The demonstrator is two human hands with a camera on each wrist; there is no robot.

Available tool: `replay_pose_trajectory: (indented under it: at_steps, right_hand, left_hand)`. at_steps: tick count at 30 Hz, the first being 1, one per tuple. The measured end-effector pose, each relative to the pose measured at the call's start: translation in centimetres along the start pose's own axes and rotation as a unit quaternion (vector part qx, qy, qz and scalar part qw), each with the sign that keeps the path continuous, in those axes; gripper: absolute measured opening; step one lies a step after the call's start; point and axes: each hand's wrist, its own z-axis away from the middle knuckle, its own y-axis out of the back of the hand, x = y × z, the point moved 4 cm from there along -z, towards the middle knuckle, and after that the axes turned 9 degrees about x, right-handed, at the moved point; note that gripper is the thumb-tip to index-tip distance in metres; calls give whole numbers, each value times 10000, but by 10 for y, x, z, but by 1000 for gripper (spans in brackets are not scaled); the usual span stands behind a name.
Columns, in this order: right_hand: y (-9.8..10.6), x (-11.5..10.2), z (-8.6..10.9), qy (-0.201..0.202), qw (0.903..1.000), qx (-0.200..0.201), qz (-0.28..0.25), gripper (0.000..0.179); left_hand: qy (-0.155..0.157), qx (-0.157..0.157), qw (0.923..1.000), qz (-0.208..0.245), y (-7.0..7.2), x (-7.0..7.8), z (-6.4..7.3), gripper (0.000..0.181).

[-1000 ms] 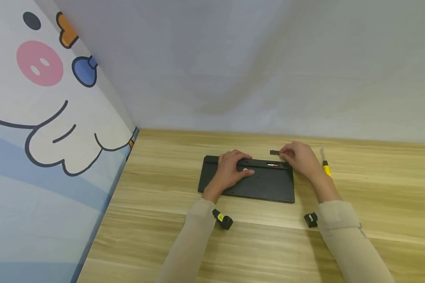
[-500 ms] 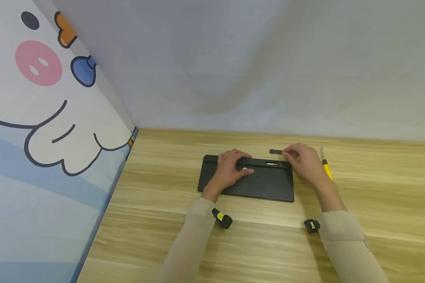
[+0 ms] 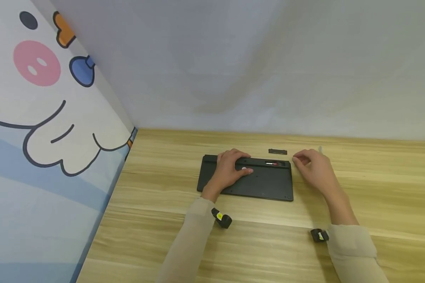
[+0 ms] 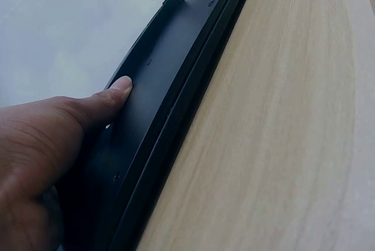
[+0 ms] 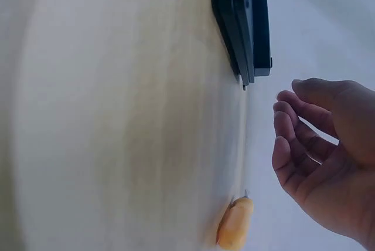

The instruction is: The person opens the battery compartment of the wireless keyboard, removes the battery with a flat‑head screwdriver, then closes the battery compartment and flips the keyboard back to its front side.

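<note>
A black keyboard (image 3: pixel 262 182) lies underside up on the table. My left hand (image 3: pixel 229 169) grips its left half, thumb pressed on the underside and fingers over the far edge. In the left wrist view the thumb (image 4: pixel 114 94) shows plainly, while the other fingers are hidden. Near the keyboard's far right corner an uncovered battery slot (image 3: pixel 274 163) shows a red and silver battery. Behind it on the wood rests the small black battery cover (image 3: pixel 278 151). My right hand (image 3: pixel 315 167), holding nothing, hovers just right of the keyboard with loosely bent fingers.
A screwdriver with a yellow handle (image 5: pixel 236 223) lies to the right, mostly hidden behind my right hand in the head view, where its metal tip (image 3: pixel 320 149) pokes out. A pale wall (image 3: pixel 233 78) stands behind the wooden table (image 3: pixel 156 177); a cartoon-printed panel (image 3: pixel 74 129) borders the left.
My right hand has let go of the battery cover, left it on the table, and drawn back to the right. My left hand stays on the keyboard.
</note>
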Motion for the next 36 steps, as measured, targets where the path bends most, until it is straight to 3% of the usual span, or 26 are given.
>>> replay_pose_trajectory:
  at_steps: [18, 27, 36]
  right_hand:
    - [26, 28, 13, -822, 9947, 551, 275, 28]
    - [32, 47, 16, -961, 9930, 554, 397, 32]
    - [35, 62, 17, -1346, 9894, 226, 499, 37]
  left_hand:
    - [21, 38, 10000, -14, 2, 0, -1, 47]
    - [37, 46, 10000, -73, 2, 0, 0, 47]
    - [22, 24, 10000, -62, 2, 1, 0, 47]
